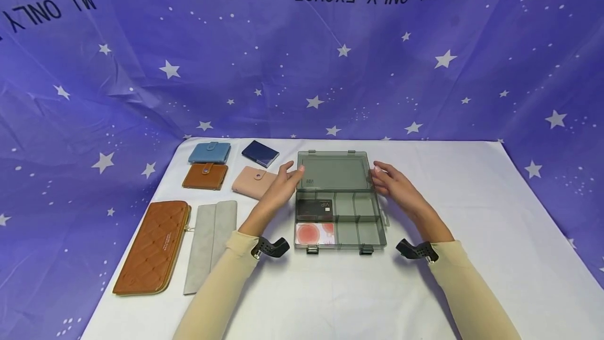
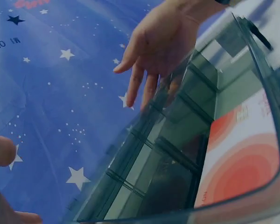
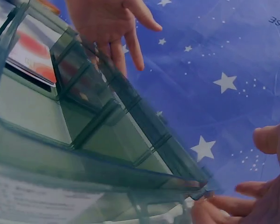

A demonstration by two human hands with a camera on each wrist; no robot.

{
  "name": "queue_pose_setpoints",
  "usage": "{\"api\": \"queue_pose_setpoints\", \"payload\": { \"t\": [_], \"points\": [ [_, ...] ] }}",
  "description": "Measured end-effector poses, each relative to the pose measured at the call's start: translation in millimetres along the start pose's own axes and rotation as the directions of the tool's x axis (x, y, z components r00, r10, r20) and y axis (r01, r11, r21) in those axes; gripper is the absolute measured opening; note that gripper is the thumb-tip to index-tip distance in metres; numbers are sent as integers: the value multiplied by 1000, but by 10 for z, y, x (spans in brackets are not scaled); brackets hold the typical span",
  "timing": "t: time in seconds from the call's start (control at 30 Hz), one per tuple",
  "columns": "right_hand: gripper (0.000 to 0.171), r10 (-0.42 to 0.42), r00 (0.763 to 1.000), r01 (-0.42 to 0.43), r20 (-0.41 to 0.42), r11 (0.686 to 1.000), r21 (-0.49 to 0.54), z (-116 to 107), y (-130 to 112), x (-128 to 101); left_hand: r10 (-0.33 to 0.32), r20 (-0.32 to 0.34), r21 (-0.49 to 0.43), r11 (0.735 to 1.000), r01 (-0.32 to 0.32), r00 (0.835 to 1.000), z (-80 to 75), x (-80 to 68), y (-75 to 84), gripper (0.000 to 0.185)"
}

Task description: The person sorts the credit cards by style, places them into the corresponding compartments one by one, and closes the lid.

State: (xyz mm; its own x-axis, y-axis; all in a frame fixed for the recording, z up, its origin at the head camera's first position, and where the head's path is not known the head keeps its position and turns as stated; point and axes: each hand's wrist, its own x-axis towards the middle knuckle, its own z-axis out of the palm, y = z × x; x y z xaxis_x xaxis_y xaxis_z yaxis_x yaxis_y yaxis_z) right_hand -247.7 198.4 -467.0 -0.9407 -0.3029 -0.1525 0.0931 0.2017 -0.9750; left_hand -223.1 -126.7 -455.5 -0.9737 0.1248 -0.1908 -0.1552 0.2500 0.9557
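A translucent grey-green compartment box [image 1: 346, 232] lies on the table with its lid [image 1: 335, 171] folded back, away from the person. A black VIP card [image 1: 313, 210] lies in its back left part. At front left lies a white card with red circles [image 1: 315, 234]; the right wrist view shows a small stack under that card [image 3: 35, 51]. By the lid's left edge is my left hand [image 1: 284, 185], fingers extended and thumb raised. On the opposite side my right hand [image 1: 398, 188] has its loosely extended fingers at the box edge. Neither hand grips anything; exact contact is unclear.
Left of the box lie a pink card holder [image 1: 252, 182], a navy card case [image 1: 259, 153], a blue card holder [image 1: 209, 152] and a brown one [image 1: 205, 176]. Nearer are a quilted brown wallet [image 1: 153, 248] and a grey wallet [image 1: 203, 245]. A starry purple cloth [image 1: 377, 93] hangs behind the table.
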Motion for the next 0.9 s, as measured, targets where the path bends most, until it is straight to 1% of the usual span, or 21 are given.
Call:
{"api": "queue_pose_setpoints", "payload": {
  "t": [0.07, 0.17, 0.23, 0.3, 0.37, 0.47, 0.6, 0.67, 0.7, 0.73, 0.77, 0.83, 0.9],
  "points": [
    [67, -25, 999, 26, -23, 1000, 12, -3, -26, -20, 16, -18, -56, 998, -17, 1000, -15, -14, 14, 75],
    [66, -82, 995, 83, -52, 996, 18, -8, -104, -57, 66, -57, -117, 991, -73, 996, -63, -54, 62, 69],
    [66, -115, 991, 116, -63, 993, 1, -27, -162, -85, 118, -72, -117, 985, -126, 990, -102, -89, 114, 67],
    [64, -150, 987, 148, -61, 989, -27, -45, -212, -110, 171, -65, -90, 980, -177, 983, -149, -121, 172, 65],
    [62, -184, 982, 180, -53, 981, -74, -66, -246, -137, 220, -39, -56, 974, -222, 975, -202, -153, 224, 63],
    [53, -255, 966, 248, -41, 960, -127, -96, -280, -197, 261, 33, -24, 965, -261, 965, -282, -207, 268, 60],
    [41, -363, 932, 359, 14, 913, -194, -139, -319, -350, 281, 135, -17, 959, -281, 950, -366, -303, 283, 64],
    [37, -389, 919, 390, 57, 885, -255, -157, -326, -449, 305, 176, 9, 950, -311, 936, -394, -358, 266, 68],
    [36, -394, 916, 399, 79, 871, -287, -159, -327, -499, 329, 195, 38, 939, -342, 924, -407, -392, 256, 67],
    [36, -400, 910, 412, 105, 852, -324, -155, -324, -549, 357, 210, 82, 921, -380, 910, -415, -425, 234, 66],
    [36, -406, 904, 426, 133, 829, -364, -148, -317, -597, 389, 228, 130, 897, -423, 893, -417, -462, 211, 63],
    [39, -421, 887, 459, 187, 773, -438, -126, -289, -685, 447, 270, 227, 831, -508, 853, -403, -541, 150, 54],
    [44, -445, 858, 513, 258, 703, -493, -90, -245, -762, 483, 320, 341, 744, -575, 815, -366, -638, 80, 46]
  ]
}}
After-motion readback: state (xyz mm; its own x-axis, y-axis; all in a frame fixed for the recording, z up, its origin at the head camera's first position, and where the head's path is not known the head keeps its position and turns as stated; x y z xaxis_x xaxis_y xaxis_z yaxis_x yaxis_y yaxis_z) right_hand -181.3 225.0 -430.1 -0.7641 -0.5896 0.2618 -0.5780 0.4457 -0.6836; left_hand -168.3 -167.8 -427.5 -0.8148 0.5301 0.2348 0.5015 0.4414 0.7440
